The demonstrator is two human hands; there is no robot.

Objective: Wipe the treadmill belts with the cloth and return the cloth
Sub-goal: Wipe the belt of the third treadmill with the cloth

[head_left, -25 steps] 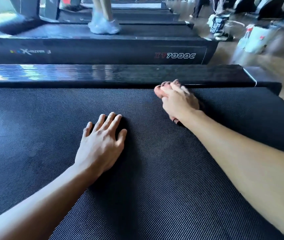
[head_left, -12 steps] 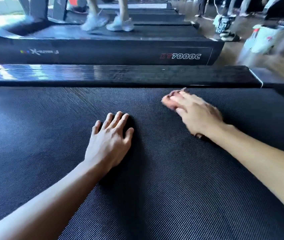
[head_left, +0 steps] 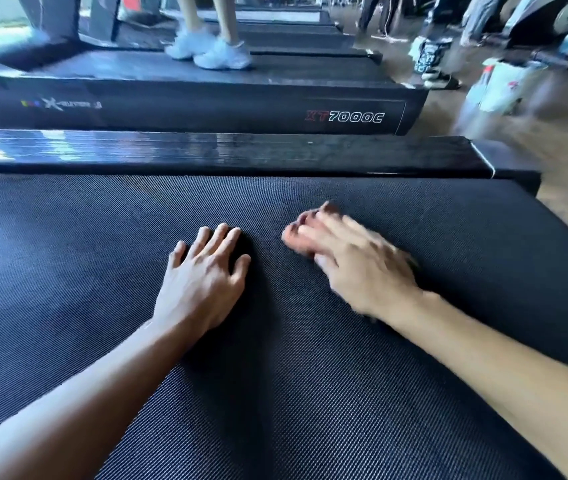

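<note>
**Fig.** My left hand [head_left: 202, 275] lies flat on the treadmill belt [head_left: 310, 393], fingers [head_left: 221, 237] straight and spread, bracing me. My right hand [head_left: 355, 268] presses the pinkish cloth [head_left: 294, 235] to the belt mid-width; blur hides whether its fingers curl round it. Best practice, I judge: even pressure, overlapping strokes from side rail [head_left: 241, 150] to near edge.

Beyond the right hand [head_left: 355, 265], the next treadmill's side panel [head_left: 206, 105] carries "XT7000C", with "XT" in red and "7000C" in white outlined letters. Farther along the same panel, beyond the left hand [head_left: 202, 282], is a logo [head_left: 62, 104]: small coloured squares, then a large white "X". The small lettering after it, perhaps a brand name, is too blurred to read.
</note>
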